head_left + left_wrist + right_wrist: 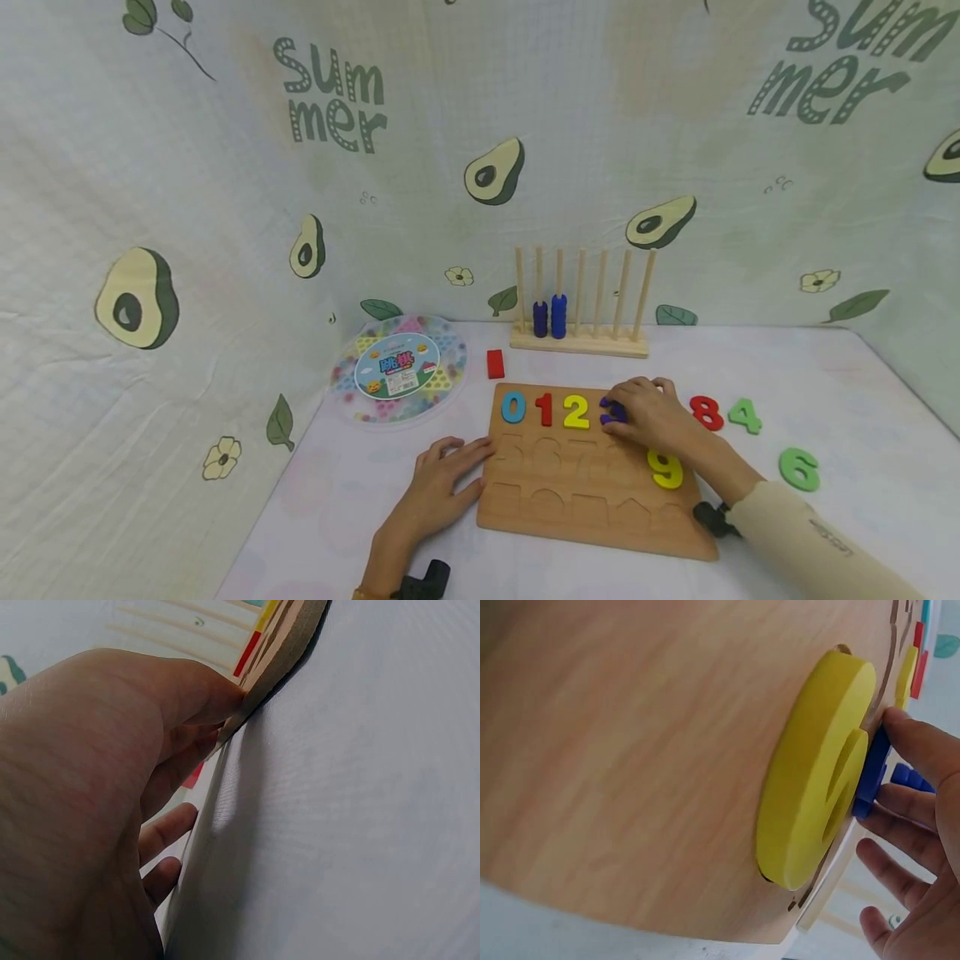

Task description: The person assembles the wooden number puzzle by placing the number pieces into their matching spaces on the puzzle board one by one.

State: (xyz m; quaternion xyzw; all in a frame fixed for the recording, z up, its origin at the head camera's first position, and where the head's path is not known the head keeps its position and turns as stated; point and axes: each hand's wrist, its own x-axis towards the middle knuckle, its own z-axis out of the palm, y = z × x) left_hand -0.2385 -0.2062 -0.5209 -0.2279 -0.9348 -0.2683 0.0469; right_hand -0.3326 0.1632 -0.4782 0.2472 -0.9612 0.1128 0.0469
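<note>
A wooden number board (pixel 592 535) lies on the table. My right hand (pixel 647 414) is over its top row, pinching a blue number 3 (pixel 873 774) between thumb and fingers, to the right of the yellow 2 (pixel 576 412). Part of the 3 hides behind the fingers in the head view. Blue 0 (pixel 507 407) and red 1 (pixel 545 410) sit in that same row. A yellow 9 (pixel 802 780) sits near the board's right side, below the right wrist. My left hand (pixel 437 487) touches the board's left edge with its thumb and index finger, the fingers loosely extended.
Red 8 (pixel 702 413), green 4 (pixel 743 417) and green 6 (pixel 798 469) lie right of the board. Behind it are a red block (pixel 495 364) and a wooden peg stand (pixel 579 344) with blue beads on two pegs. A round, clear-packaged game (pixel 397 367) lies at the back left.
</note>
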